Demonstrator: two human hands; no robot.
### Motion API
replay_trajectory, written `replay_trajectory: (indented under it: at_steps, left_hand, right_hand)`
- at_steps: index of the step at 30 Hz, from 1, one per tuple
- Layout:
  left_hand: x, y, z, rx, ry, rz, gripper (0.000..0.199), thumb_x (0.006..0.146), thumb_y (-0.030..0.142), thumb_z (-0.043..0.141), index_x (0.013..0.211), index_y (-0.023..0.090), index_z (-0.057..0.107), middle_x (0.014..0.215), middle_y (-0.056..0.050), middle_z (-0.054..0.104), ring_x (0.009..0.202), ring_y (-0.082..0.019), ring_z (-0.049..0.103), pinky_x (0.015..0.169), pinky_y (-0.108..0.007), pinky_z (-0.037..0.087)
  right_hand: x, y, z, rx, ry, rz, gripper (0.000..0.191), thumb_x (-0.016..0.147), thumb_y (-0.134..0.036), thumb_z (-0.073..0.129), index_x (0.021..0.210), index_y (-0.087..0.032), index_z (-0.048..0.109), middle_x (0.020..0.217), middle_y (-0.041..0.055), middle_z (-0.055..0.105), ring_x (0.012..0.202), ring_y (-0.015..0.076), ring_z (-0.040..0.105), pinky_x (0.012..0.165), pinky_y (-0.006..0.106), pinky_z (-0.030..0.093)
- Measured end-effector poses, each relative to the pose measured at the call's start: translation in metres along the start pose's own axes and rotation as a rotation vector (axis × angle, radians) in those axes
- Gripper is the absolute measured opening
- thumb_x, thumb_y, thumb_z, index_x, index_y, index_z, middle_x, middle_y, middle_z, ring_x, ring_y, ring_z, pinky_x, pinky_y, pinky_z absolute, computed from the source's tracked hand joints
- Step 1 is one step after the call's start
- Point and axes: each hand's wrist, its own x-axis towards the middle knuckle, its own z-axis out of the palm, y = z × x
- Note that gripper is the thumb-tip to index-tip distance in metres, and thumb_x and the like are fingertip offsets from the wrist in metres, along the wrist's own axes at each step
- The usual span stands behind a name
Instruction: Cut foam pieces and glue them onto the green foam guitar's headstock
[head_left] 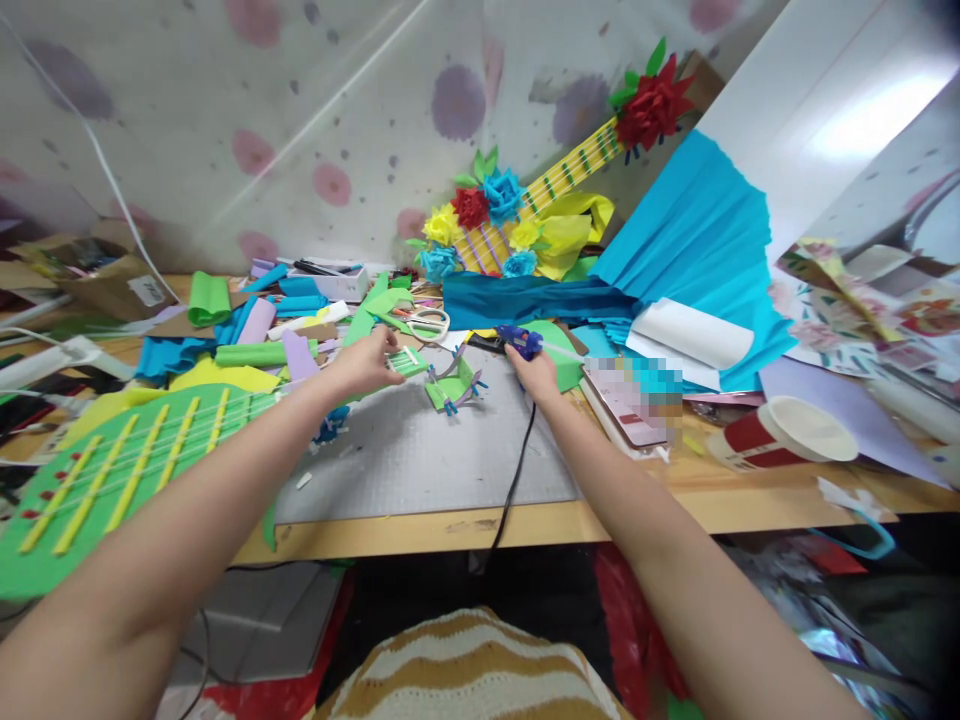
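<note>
My left hand is closed around the neck of a green paper guitar, whose body with yellow strips and white strings lies to the left, partly behind my forearm. Past my fingers, the green neck end with white strips points toward the middle. In my right hand is a blue hot glue gun, with a clear glue stick sticking out to the right and a black cord running down over the table edge. Between both hands sits a small green and purple paper piece with blue pegs on its sides.
A grey cutting mat covers the table front. Behind it stands a yellow paper guitar with paper flowers. Blue crepe paper, a phone-like slab and a paper cup are right. Scissors lie among paper scraps.
</note>
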Motion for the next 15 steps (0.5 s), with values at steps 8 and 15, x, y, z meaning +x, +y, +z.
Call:
replay_trajectory:
  at_steps: [8, 15]
  left_hand:
    - [-0.023, 0.004, 0.023, 0.087, 0.029, 0.087, 0.052, 0.063, 0.036, 0.062, 0.107, 0.023, 0.037, 0.115, -0.006, 0.058, 0.092, -0.023, 0.057, 0.068, -0.029, 0.040]
    - [-0.024, 0.003, 0.028, 0.109, 0.036, 0.075, 0.051, 0.063, 0.037, 0.061, 0.106, 0.023, 0.037, 0.111, -0.007, 0.059, 0.090, -0.023, 0.058, 0.065, -0.028, 0.039]
  right_hand:
    - [-0.006, -0.002, 0.002, -0.119, -0.049, -0.024, 0.054, 0.077, -0.057, 0.045, 0.101, -0.013, 0.064, 0.099, 0.0157, 0.065, 0.098, 0.0280, 0.059, 0.081, 0.034, 0.043]
    - [-0.012, 0.008, 0.002, 0.032, -0.035, -0.045, 0.053, 0.076, -0.058, 0.046, 0.102, -0.014, 0.063, 0.097, 0.0122, 0.066, 0.094, 0.0243, 0.060, 0.078, 0.031, 0.045]
